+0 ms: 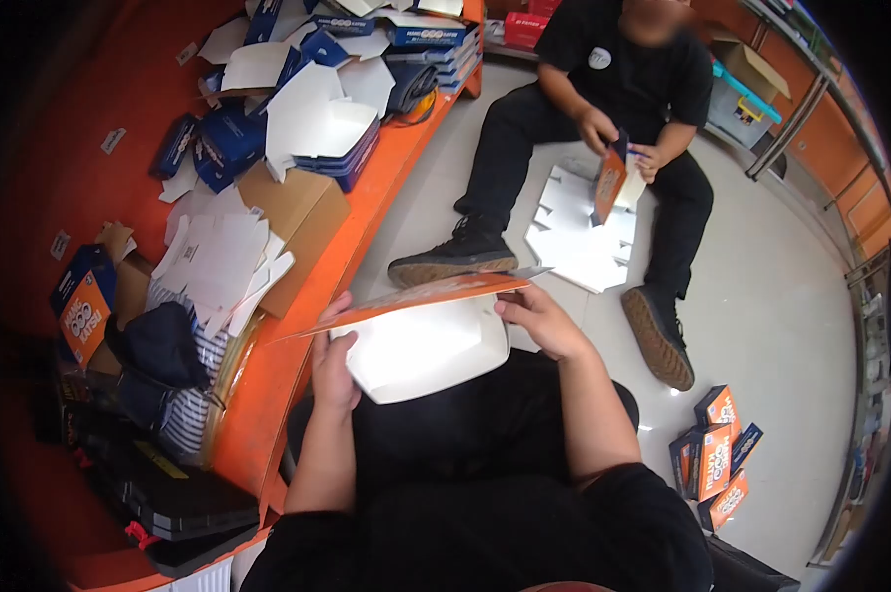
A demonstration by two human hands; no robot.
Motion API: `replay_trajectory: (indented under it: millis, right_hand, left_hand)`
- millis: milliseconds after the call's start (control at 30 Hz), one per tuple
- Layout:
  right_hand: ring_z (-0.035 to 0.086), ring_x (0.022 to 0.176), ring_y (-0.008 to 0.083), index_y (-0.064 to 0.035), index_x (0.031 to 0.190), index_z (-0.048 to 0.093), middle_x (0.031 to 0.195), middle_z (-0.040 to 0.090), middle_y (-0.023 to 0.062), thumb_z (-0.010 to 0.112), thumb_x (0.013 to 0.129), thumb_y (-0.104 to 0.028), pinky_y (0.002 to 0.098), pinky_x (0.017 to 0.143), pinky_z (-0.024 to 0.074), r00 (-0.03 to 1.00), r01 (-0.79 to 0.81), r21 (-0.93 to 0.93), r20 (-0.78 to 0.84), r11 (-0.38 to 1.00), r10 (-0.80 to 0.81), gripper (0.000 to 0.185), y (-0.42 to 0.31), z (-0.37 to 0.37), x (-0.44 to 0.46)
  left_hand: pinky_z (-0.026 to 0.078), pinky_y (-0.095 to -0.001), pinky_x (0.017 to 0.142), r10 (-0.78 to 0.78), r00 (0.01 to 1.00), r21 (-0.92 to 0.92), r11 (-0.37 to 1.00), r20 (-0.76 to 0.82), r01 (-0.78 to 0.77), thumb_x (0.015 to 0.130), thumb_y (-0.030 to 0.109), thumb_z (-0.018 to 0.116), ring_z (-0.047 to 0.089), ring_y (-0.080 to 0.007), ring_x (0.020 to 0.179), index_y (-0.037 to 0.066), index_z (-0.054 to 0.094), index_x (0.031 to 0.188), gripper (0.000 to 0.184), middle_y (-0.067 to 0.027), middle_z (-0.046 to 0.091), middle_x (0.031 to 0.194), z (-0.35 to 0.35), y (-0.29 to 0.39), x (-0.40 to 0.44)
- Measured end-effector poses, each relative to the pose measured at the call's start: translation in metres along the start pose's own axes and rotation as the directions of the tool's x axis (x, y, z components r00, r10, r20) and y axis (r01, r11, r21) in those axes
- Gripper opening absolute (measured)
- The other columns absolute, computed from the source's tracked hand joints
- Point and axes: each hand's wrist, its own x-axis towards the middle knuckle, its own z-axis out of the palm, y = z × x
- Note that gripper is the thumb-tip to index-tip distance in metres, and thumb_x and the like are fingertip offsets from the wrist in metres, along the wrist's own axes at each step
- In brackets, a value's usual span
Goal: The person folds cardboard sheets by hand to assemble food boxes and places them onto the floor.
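Observation:
An open cardboard box [426, 347] with a white inside and an orange printed lid panel [421, 298] is held over my lap. My left hand [337, 360] grips its left side, thumb on the inner wall. At the right end, my right hand [544, 321] pinches the corner where the lid meets the box. Across from me a co-worker [618, 79] sits on the floor, both hands on an orange and dark blue box [611, 183]. Flat white cardboard sheets [576, 232] lie between the co-worker's legs.
Left, an orange shelf [367, 212] bears piled blue and white boxes [332, 123], a brown carton [293, 217], a striped bundle [184, 380] and a black case [174, 493]. Several folded orange boxes [712, 459] lie on the floor at right. Metal racks [811, 94] line the right side.

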Motion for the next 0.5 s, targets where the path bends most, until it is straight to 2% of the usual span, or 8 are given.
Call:
replay_trajectory:
  millis: [33, 100, 133, 233, 267, 400, 500]
  right_hand:
    - [0.044, 0.111, 0.0211, -0.0038, 0.131, 0.035, 0.125, 0.043, 0.0122, 0.052, 0.083, -0.015, 0.0322, 0.093, 0.0355, 0.999, -0.033, 0.118, 0.014, 0.992, 0.032, 0.051, -0.003, 0.001, -0.002]
    - [0.037, 0.119, 0.0207, -0.0050, 0.135, 0.028, 0.136, 0.032, 0.0129, 0.050, 0.082, -0.015, 0.0322, 0.096, 0.0322, 0.994, -0.108, 0.353, 0.063, 0.929, 0.091, 0.057, -0.005, 0.005, -0.007]
    - [0.026, 0.127, 0.0194, -0.0062, 0.137, 0.022, 0.143, 0.018, 0.0121, 0.049, 0.082, -0.014, 0.0319, 0.100, 0.0278, 0.983, -0.138, 0.455, 0.171, 0.880, 0.066, 0.062, -0.003, 0.007, -0.007]
    - [0.024, 0.128, 0.0191, -0.0063, 0.136, 0.025, 0.141, 0.022, 0.0119, 0.049, 0.082, -0.015, 0.0312, 0.101, 0.0271, 0.989, -0.033, 0.349, 0.145, 0.937, -0.019, 0.060, -0.001, 0.018, -0.008]
    - [0.032, 0.124, 0.0199, -0.0062, 0.136, 0.026, 0.138, 0.028, 0.0108, 0.049, 0.083, -0.015, 0.0317, 0.099, 0.0307, 0.993, -0.013, 0.337, 0.116, 0.941, -0.028, 0.059, 0.002, 0.021, -0.007]
    - [0.042, 0.116, 0.0203, -0.0080, 0.135, 0.028, 0.132, 0.035, 0.0094, 0.048, 0.084, -0.017, 0.0334, 0.093, 0.0371, 0.994, -0.042, 0.397, 0.106, 0.917, -0.001, 0.056, -0.003, 0.022, -0.006]
    - [0.045, 0.112, 0.0198, -0.0096, 0.135, 0.029, 0.129, 0.039, 0.0089, 0.048, 0.084, -0.021, 0.0353, 0.090, 0.0403, 0.995, -0.085, 0.409, 0.077, 0.909, 0.059, 0.056, -0.002, 0.020, 0.001]
  left_hand:
    - [0.040, -0.0364, 0.094, -0.068, 0.997, -0.040, 0.997, 0.031, 0.069, 0.076, 0.006, 0.041, 0.046, -0.0269, 0.112, 0.000, 0.034, 0.127, 0.052, -0.0166, 0.041, 0.127, 0.003, 0.010, -0.003]
    - [0.042, -0.0355, 0.091, -0.136, 0.989, -0.156, 0.977, 0.062, 0.144, 0.077, 0.007, 0.042, 0.048, -0.0267, 0.109, 0.001, 0.028, 0.131, 0.056, -0.0178, 0.043, 0.123, 0.002, 0.011, -0.005]
    - [0.042, -0.0348, 0.090, -0.150, 0.987, -0.180, 0.971, 0.054, 0.157, 0.078, 0.006, 0.042, 0.048, -0.0266, 0.109, 0.001, 0.027, 0.132, 0.057, -0.0176, 0.043, 0.123, 0.001, 0.009, -0.007]
    - [0.042, -0.0335, 0.090, -0.169, 0.985, -0.155, 0.973, 0.019, 0.170, 0.083, 0.009, 0.043, 0.047, -0.0250, 0.110, 0.002, 0.021, 0.136, 0.058, -0.0165, 0.043, 0.124, -0.005, 0.005, -0.007]
    - [0.041, -0.0332, 0.090, -0.179, 0.984, -0.148, 0.973, 0.010, 0.179, 0.084, 0.011, 0.044, 0.047, -0.0244, 0.111, 0.001, 0.021, 0.136, 0.057, -0.0162, 0.042, 0.125, -0.005, 0.005, -0.007]
    - [0.039, -0.0320, 0.092, -0.184, 0.982, -0.179, 0.966, 0.032, 0.186, 0.088, 0.014, 0.044, 0.046, -0.0223, 0.112, 0.001, 0.020, 0.136, 0.056, -0.0150, 0.042, 0.126, -0.010, 0.001, -0.005]
    - [0.038, -0.0319, 0.093, -0.121, 0.992, -0.120, 0.986, -0.028, 0.116, 0.088, 0.014, 0.044, 0.045, -0.0221, 0.113, 0.001, 0.023, 0.135, 0.053, -0.0147, 0.042, 0.126, -0.001, 0.000, -0.009]
